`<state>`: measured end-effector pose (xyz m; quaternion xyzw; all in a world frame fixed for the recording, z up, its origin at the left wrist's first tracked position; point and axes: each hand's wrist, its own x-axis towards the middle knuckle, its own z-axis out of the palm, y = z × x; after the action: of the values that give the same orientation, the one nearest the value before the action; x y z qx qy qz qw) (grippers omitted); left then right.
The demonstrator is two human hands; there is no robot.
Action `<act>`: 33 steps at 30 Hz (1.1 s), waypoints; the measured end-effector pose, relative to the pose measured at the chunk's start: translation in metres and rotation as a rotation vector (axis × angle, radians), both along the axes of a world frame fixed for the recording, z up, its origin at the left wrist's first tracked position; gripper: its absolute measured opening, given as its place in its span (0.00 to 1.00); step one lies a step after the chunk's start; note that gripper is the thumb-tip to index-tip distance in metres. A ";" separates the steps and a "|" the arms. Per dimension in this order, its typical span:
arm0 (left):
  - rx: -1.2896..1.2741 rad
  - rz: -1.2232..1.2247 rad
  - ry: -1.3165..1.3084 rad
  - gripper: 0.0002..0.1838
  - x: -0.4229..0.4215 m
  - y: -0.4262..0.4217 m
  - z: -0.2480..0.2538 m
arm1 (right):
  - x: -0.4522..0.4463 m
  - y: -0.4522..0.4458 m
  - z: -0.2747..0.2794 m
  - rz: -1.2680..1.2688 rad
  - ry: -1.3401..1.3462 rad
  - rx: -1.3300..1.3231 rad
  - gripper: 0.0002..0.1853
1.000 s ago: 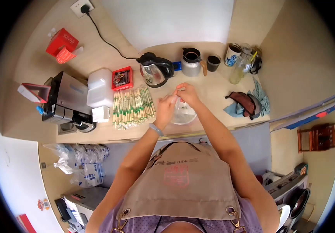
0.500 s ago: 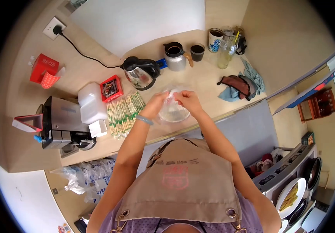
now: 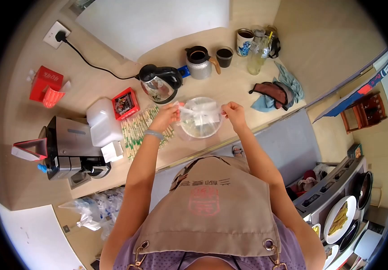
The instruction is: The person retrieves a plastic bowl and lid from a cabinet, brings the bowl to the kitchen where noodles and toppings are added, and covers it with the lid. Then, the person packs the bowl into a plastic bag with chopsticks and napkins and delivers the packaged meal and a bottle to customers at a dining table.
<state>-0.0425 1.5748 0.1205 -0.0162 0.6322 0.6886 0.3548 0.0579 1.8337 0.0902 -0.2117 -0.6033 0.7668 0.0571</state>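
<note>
A round lidded container in a clear plastic bag [image 3: 199, 126] sits on the counter between my hands. The bag's handles cross in a knot over the lid. My left hand [image 3: 167, 116] is closed on the bag's handle at the left side, fingers pinched. At the right side, my right hand [image 3: 234, 113] pinches the other handle, pulled out sideways. Wrapped chopsticks [image 3: 135, 132] lie just left of my left hand.
An electric kettle [image 3: 159, 85], a coffee pot [image 3: 199, 67] and a dark cup [image 3: 224, 57] stand behind the bag. Cloths [image 3: 277, 94] lie at right, a coffee machine [image 3: 74, 146] and white boxes [image 3: 103, 123] at left. A stove with a plate [image 3: 339, 220] is lower right.
My hands have moved apart, drawing the bag's handles outward to both sides. The view has turned and shifted, with more of the stove showing.
</note>
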 end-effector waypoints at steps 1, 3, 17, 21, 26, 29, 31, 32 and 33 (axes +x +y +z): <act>0.009 -0.024 0.045 0.14 -0.002 0.000 0.002 | -0.004 0.000 0.006 0.023 -0.008 0.025 0.09; 0.019 -0.039 0.089 0.14 -0.004 0.002 0.002 | -0.008 -0.001 0.017 0.060 0.003 0.020 0.07; 0.236 0.030 0.246 0.11 0.003 0.031 0.031 | -0.063 -0.040 0.048 0.576 0.015 0.133 0.11; 0.203 -0.025 0.178 0.10 -0.002 0.024 0.029 | -0.080 -0.036 0.033 0.620 0.080 0.192 0.10; -0.069 -0.140 -0.008 0.18 0.004 0.029 0.051 | -0.082 -0.019 0.058 0.639 0.006 0.100 0.10; 0.184 -0.119 0.059 0.22 0.003 0.019 0.048 | -0.084 -0.012 0.074 0.615 -0.027 0.041 0.09; 0.282 -0.067 -0.004 0.22 0.014 0.020 0.053 | -0.085 -0.016 0.084 0.655 0.029 -0.002 0.09; 0.377 -0.013 -0.067 0.22 0.020 0.021 0.057 | -0.084 -0.022 0.087 0.660 0.026 -0.003 0.09; 0.376 -0.006 -0.069 0.22 0.020 0.021 0.057 | -0.083 -0.029 0.089 0.663 0.042 0.002 0.09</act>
<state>-0.0224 1.5960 0.1777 0.0288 0.4798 0.7926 0.3753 -0.0247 1.8045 0.1794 0.0122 -0.6388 0.7473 -0.1828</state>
